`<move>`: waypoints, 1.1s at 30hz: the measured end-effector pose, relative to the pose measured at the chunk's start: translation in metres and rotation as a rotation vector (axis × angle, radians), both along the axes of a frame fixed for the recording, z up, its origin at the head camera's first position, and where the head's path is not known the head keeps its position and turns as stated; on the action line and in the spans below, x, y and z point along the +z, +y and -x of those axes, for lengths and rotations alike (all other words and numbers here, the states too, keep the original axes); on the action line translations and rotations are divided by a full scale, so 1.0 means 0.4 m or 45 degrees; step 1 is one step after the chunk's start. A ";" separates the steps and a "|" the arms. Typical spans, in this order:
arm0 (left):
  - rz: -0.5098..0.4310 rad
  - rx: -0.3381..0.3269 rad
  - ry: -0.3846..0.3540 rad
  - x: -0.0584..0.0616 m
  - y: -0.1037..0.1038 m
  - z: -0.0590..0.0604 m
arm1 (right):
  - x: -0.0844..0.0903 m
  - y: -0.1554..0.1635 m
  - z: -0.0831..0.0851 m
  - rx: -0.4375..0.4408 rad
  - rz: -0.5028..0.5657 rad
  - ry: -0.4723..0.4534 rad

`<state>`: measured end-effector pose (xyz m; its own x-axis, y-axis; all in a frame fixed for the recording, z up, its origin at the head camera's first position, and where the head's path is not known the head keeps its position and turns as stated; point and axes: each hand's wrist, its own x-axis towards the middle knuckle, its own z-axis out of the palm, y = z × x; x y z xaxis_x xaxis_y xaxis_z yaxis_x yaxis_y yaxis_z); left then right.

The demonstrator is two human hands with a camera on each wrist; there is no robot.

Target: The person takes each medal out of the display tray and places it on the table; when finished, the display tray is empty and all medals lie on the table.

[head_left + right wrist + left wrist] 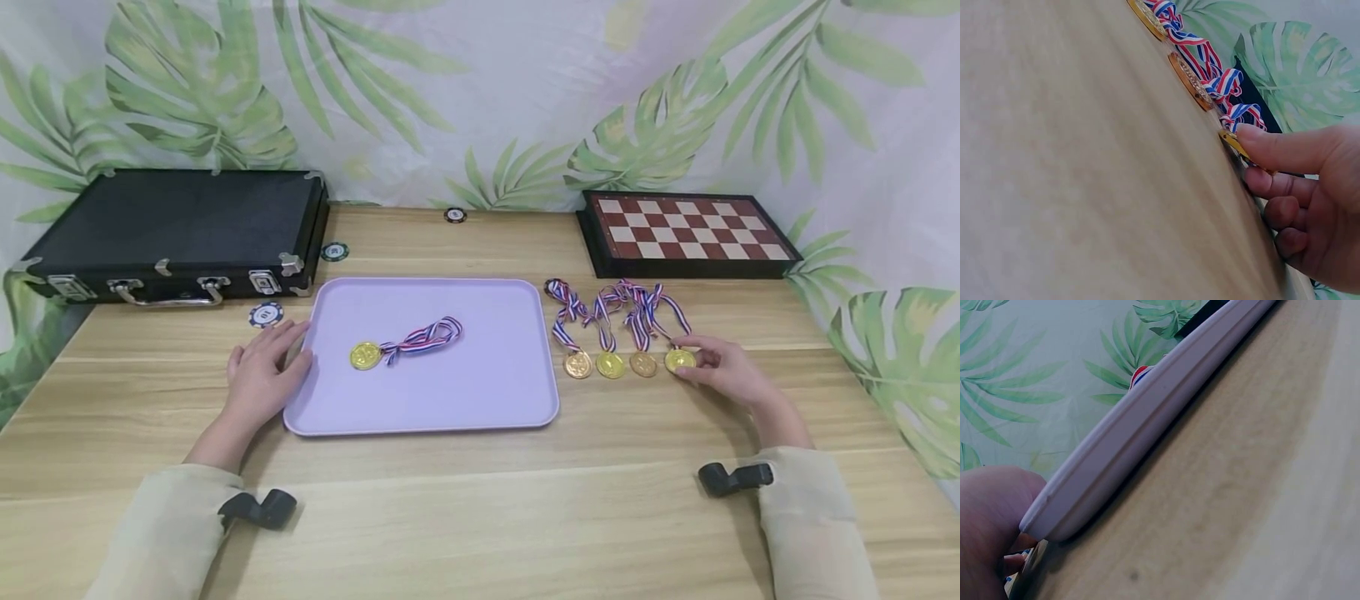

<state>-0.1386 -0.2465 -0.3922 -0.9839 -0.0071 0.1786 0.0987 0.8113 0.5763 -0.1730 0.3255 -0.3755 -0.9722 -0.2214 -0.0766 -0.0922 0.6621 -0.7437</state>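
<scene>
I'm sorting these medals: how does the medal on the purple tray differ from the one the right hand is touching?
The tray medal lies alone on the purple tray, untouched; the rightmost medal sits on the wooden table at the end of a row of four, pinched by the right hand. The tray medal's ribbon lies apart; the other's tangles with its neighbours' ribbons. Both are gold-coloured discs on red, white and blue ribbons.

Both arms wear loose, pale beige long sleeves (161,533); a small black clip-like mount (258,508) sits at each wrist; hands are bare.
</scene>
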 end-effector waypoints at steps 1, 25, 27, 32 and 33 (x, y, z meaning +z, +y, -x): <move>0.000 -0.001 -0.001 0.000 0.000 0.000 | 0.000 0.000 -0.001 0.006 -0.013 0.010; 0.006 -0.010 0.005 0.005 -0.004 -0.005 | 0.152 -0.234 0.009 0.187 0.294 0.241; 0.001 -0.011 0.012 0.004 -0.004 -0.005 | 0.166 -0.311 0.013 0.276 0.412 0.252; -0.015 0.002 0.035 -0.006 -0.002 -0.002 | 0.171 -0.522 0.010 0.481 0.616 0.165; -0.017 0.002 0.032 -0.007 -0.001 -0.002 | 0.168 -0.564 0.007 0.515 0.618 0.129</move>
<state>-0.1380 -0.2470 -0.3949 -0.9791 -0.0116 0.2030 0.1117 0.8037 0.5844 -0.1758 0.0998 -0.3082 -0.8018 -0.5584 0.2127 -0.3500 0.1502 -0.9246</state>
